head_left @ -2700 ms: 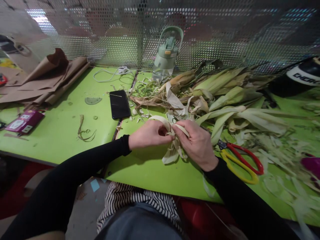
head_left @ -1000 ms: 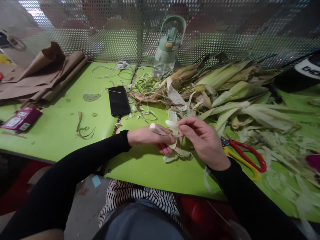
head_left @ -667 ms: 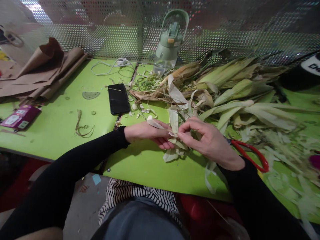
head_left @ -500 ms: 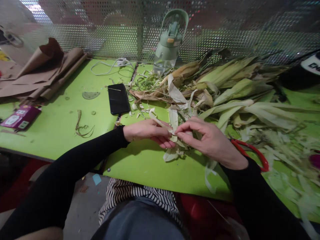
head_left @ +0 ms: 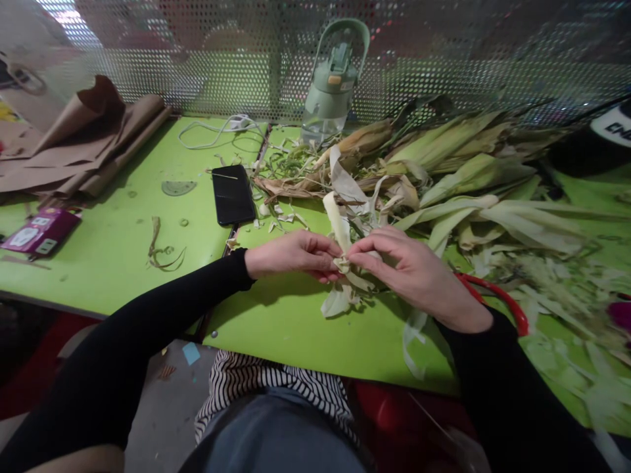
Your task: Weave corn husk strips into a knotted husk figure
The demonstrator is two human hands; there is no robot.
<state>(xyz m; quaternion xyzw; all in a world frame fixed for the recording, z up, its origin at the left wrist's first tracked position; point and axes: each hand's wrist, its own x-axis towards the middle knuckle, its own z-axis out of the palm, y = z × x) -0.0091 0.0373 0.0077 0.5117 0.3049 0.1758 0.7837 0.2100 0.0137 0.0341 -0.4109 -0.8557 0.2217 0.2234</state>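
A pale corn husk strip [head_left: 337, 218], folded or knotted at its middle, is pinched between my two hands over the green table. My left hand [head_left: 303, 255] grips it from the left, fingers closed. From the right, my right hand [head_left: 401, 269] holds the same husk between thumb and forefinger. One end of the strip stands upward above the fingertips. Below them another pale husk piece [head_left: 337, 302] lies near the table surface; whether it joins the held strip I cannot tell. Red-handled scissors [head_left: 500, 299] lie beside my right wrist, their blades hidden.
A heap of corn husks [head_left: 458, 164] spreads behind and right of my hands, with shredded husk [head_left: 557, 295] farther right. A black phone [head_left: 233, 196], a green water bottle [head_left: 328, 98], a white cable [head_left: 207, 135], brown paper [head_left: 79, 144] and a purple box [head_left: 42, 231] lie around the table [head_left: 113, 263].
The strip's free end has swung from leaning left to standing upright. My left fingers have closed further around the husk, while my right hand stays almost in place.
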